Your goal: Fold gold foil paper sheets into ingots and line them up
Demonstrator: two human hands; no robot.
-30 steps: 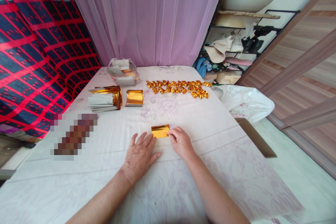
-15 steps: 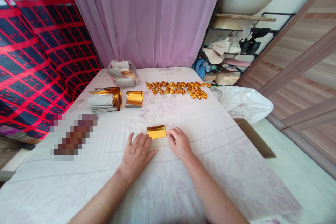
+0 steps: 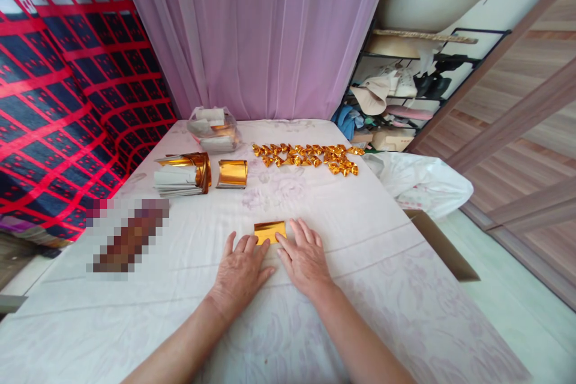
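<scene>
A small rectangle of shiny gold foil paper [image 3: 269,230] lies on the cloth-covered table in front of me. My left hand [image 3: 243,267] rests palm down at its lower left corner, fingers spread, a fingertip touching the near edge. From the right, my right hand [image 3: 306,257] lies with fingers apart, its index fingertip on the foil's lower right part. Neither hand grips anything. Beyond are a short stack of gold foil sheets [image 3: 232,173] and a larger fanned stack of grey-backed foil sheets [image 3: 182,175].
Several folded gold foil pieces [image 3: 310,156] lie in rows at the table's far side. A clear plastic bag of sheets [image 3: 214,131] sits at the back left. Right of the table are a white plastic bag [image 3: 425,183], a cardboard box [image 3: 443,246] and a shelf rack [image 3: 405,96].
My right hand has opened from a pinch at the foil's right edge and moved onto its lower right. My left hand's fingers stay at the lower left. The view has shifted slightly.
</scene>
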